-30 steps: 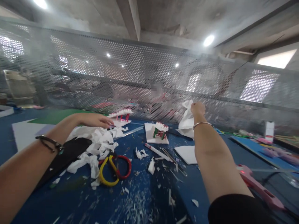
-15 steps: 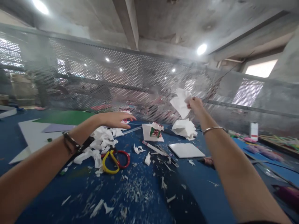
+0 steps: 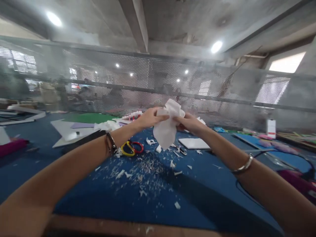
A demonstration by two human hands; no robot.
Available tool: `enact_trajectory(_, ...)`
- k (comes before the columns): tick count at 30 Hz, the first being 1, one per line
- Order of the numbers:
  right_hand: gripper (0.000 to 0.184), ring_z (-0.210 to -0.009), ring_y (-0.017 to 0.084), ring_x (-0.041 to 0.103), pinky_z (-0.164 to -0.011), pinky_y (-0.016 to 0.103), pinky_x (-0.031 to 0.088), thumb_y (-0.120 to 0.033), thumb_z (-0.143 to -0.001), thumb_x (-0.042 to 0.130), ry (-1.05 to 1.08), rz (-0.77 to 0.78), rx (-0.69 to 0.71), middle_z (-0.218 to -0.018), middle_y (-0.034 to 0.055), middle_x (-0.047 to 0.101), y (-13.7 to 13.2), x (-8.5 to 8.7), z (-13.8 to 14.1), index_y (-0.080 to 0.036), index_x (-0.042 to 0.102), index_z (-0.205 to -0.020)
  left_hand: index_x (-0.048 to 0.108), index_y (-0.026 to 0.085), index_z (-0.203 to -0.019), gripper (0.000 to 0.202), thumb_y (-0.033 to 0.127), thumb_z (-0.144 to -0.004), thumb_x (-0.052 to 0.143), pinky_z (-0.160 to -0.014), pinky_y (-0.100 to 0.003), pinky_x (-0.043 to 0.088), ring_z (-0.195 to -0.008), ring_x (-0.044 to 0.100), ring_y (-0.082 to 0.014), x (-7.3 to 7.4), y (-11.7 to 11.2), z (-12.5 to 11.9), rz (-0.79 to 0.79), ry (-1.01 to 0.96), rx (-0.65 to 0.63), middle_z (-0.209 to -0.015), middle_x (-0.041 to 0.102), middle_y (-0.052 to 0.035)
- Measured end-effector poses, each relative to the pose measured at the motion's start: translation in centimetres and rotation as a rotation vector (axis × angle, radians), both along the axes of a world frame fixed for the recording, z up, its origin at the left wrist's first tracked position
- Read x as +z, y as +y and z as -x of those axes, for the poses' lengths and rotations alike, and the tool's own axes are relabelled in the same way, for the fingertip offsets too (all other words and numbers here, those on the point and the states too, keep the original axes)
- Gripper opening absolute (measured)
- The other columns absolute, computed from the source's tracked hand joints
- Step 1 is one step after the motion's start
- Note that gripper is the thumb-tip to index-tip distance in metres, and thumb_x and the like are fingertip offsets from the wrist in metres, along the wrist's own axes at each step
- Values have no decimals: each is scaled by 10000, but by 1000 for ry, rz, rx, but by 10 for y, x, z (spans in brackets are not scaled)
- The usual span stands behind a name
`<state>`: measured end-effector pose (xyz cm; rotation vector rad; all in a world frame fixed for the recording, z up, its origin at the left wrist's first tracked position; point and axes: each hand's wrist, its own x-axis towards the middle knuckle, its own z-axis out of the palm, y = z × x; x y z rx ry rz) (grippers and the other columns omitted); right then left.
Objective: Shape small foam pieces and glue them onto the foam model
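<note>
Both my hands meet in the air over the blue table (image 3: 197, 197) and hold one white tissue (image 3: 166, 130), which hangs down between them. My left hand (image 3: 149, 118) pinches its upper left part; a dark bracelet sits on that wrist. My right hand (image 3: 189, 123) grips the upper right part; a silver bangle is on that forearm. Below and behind the tissue lie white paper scraps (image 3: 140, 172), yellow and red scissors (image 3: 130, 148), and a white foam square (image 3: 194, 143).
A perforated metal screen (image 3: 98, 85) runs along the table's far side, with blurred people behind it. White and green sheets (image 3: 74, 126) lie at the left, a pink object (image 3: 11, 146) at the far left. Coloured craft items and a cable (image 3: 283, 154) lie at the right.
My right hand has brought the tissue from the far pile back toward me. My left hand has risen off the scraps and taken hold of it. The camera has drawn back.
</note>
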<state>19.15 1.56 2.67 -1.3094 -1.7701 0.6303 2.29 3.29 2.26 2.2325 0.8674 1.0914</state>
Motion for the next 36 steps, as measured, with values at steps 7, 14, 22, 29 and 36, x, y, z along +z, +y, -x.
enact_trajectory(7,163,-471,65,414,-463,213,386,-331,-741,453,100,-44,-39,-590,-4,475,-29,-15,-1,-172,491,-734,592,125,-891,311,338,-741,421,-658,-264,444,-733,582,-163,-12,-10,20,18,-41,198,-833,643,-49)
enact_trajectory(14,256,-423,60,395,-452,202,350,-352,-755,406,-87,-7,-12,-473,-33,412,-25,-25,-35,-156,480,-608,527,99,-1011,429,400,-812,296,-727,-256,455,-874,576,-177,-31,-19,50,265,123,79,-1001,607,-124)
enact_trajectory(22,420,-790,123,528,-679,222,419,-317,-678,558,-183,2,279,-909,52,558,-48,-34,-6,-174,440,-1054,533,98,-1003,399,375,-808,322,-670,-248,465,-864,573,-194,-24,-41,48,308,208,77,-1009,602,-113)
enact_trajectory(29,299,-662,101,520,-714,301,430,-441,-778,364,300,-80,402,-721,16,525,-48,-46,10,-168,483,-797,511,96,-1042,369,318,-763,415,-599,-247,470,-765,585,-192,-42,-36,41,550,-228,-135,-943,615,-138)
enact_trajectory(36,370,-820,151,516,-747,313,408,-346,-682,547,10,48,456,-895,64,555,-56,-64,20,-141,480,-982,605,128,-855,254,287,-732,450,-644,-281,465,-755,598,-202,-47,-52,28,722,-470,-217,-845,653,-82)
